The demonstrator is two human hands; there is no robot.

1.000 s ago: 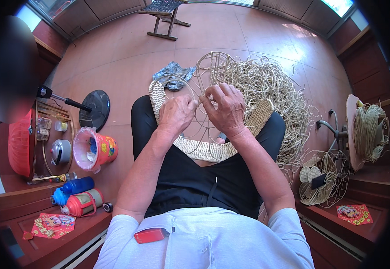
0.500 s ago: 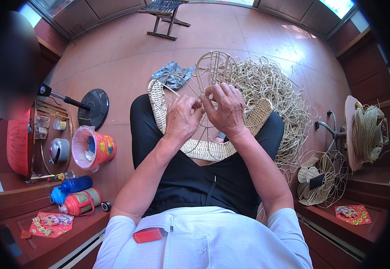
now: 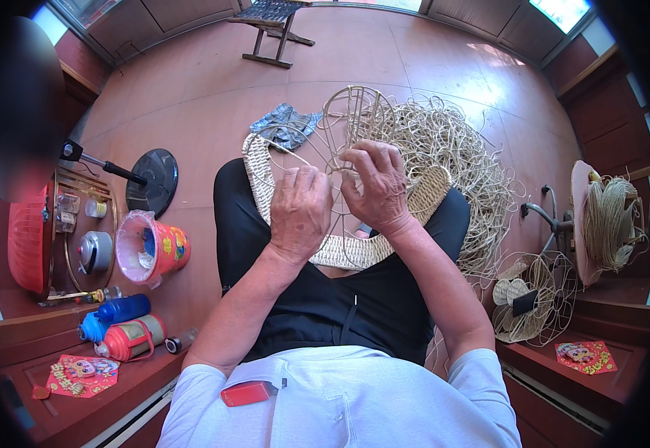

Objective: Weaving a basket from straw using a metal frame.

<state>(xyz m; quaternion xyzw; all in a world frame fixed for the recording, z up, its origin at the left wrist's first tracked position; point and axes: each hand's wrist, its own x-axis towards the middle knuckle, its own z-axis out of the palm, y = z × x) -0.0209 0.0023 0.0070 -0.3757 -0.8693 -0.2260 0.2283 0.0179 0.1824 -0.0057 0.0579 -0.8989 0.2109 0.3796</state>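
Observation:
My left hand (image 3: 302, 209) has its fingers closed around a pale strand (image 3: 291, 151) at the middle of a round wire frame (image 3: 325, 134). My right hand (image 3: 376, 187) is curled at the frame's centre, just right of my left, fingertips on the wires; exactly what it grips is partly hidden. A curved woven band (image 3: 258, 175) rests in my lap around both hands. Beyond the frame stands a smaller upright wire piece (image 3: 358, 108). A tangled heap of pale strands (image 3: 459, 157) spreads to the right, and a crumpled blue-grey cloth (image 3: 284, 127) lies behind.
On my left are a pedestal base (image 3: 153, 183), red bucket (image 3: 153, 250), kettle (image 3: 96, 251), red basin (image 3: 26, 239) and several bottles (image 3: 127, 340). A folding stool (image 3: 269, 33) stands at the back. Right are a strand coil (image 3: 613, 216), metal stand (image 3: 549, 216) and wire frame (image 3: 523, 302).
My left hand has moved rightward and slightly down toward my right hand, its back turned more upward. A strand now shows running from upper left to its fingers. My right hand shifted slightly.

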